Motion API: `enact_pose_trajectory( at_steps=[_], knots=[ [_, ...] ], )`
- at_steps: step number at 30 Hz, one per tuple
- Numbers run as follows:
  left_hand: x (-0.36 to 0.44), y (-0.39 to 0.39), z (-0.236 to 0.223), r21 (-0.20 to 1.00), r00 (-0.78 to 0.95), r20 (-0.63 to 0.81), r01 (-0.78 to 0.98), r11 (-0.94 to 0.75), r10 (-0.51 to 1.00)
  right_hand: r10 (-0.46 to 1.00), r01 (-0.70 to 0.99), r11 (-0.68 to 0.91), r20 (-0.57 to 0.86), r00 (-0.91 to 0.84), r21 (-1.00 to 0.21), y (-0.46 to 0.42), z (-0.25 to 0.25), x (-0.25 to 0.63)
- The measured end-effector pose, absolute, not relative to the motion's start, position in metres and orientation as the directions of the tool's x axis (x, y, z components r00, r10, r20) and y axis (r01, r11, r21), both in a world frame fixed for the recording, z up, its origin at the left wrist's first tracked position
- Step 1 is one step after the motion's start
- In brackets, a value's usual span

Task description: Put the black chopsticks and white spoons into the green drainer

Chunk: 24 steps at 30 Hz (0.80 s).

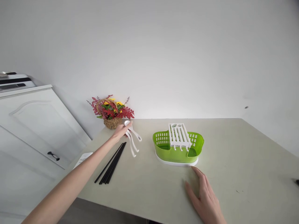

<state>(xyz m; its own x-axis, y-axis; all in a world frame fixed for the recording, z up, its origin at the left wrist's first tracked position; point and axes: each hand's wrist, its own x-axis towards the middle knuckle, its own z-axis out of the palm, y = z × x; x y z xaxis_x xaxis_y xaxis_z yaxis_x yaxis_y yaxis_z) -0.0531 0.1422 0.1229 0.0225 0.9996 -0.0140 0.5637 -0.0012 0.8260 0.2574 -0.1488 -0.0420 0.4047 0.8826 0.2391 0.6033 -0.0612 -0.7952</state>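
Several white spoons are held in my left hand, which is closed around them near their bowls. Their long handles hang down to the right, above the table. Below this hand, several black chopsticks lie in a loose bundle. A green basket with slotted sides stands on a white base, with a white slotted rack set across its top and small hooks at the rack's front. My right hand is open, fingers apart, its index fingertip close to the base's front edge. Whether it touches the base I cannot tell.
A wicker basket of red and yellow flowers stands by the wall at the back left. A white flat piece with slots lies partly behind my left forearm. A white cabinet adjoins the left side of the table.
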Motion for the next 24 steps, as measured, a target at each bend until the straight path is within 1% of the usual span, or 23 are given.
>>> enact_pose_trajectory(
  at_steps=[2, 3, 6, 8, 10, 12, 17, 21, 24],
  knots=[
    [-0.066, 0.134, 0.112, 0.764, 0.085, -0.099, 0.645, 0.021, 0.991, 0.891, 0.611, -0.069, 0.227, 0.393, -0.789, -0.149, -0.043, 0.258],
    [-0.071, 0.131, 0.108, 0.710, 0.126, -0.148, 0.704, 0.017, 0.981, 0.896, 0.617, -0.070, 0.222, 0.383, -0.784, -0.149, -0.044, 0.259],
    [-0.078, 0.126, 0.095, 0.490, 0.239, -0.290, 0.869, -0.070, 0.927, 0.906, 0.636, -0.058, 0.227, 0.357, -0.769, -0.148, -0.051, 0.264],
    [-0.079, 0.125, 0.089, 0.373, 0.270, -0.333, 0.918, -0.137, 0.904, 0.907, 0.643, -0.053, 0.232, 0.350, -0.764, -0.148, -0.054, 0.266],
    [-0.078, 0.126, 0.084, 0.297, 0.276, -0.343, 0.939, -0.175, 0.898, 0.908, 0.647, -0.055, 0.231, 0.348, -0.761, -0.148, -0.054, 0.267],
    [-0.077, 0.126, 0.080, 0.257, 0.276, -0.342, 0.947, -0.193, 0.898, 0.909, 0.648, -0.058, 0.229, 0.349, -0.759, -0.148, -0.052, 0.266],
    [-0.075, 0.125, 0.071, 0.224, 0.273, -0.332, 0.952, -0.206, 0.903, 0.897, 0.646, -0.062, 0.241, 0.371, -0.761, -0.150, -0.045, 0.261],
    [-0.075, 0.124, 0.063, 0.201, 0.263, -0.312, 0.957, -0.207, 0.913, 0.906, 0.656, -0.067, 0.229, 0.355, -0.752, -0.148, -0.051, 0.266],
    [-0.075, 0.124, 0.056, 0.184, 0.262, -0.269, 0.959, -0.218, 0.927, 0.918, 0.663, -0.072, 0.211, 0.337, -0.745, -0.147, -0.058, 0.270]
  ],
)
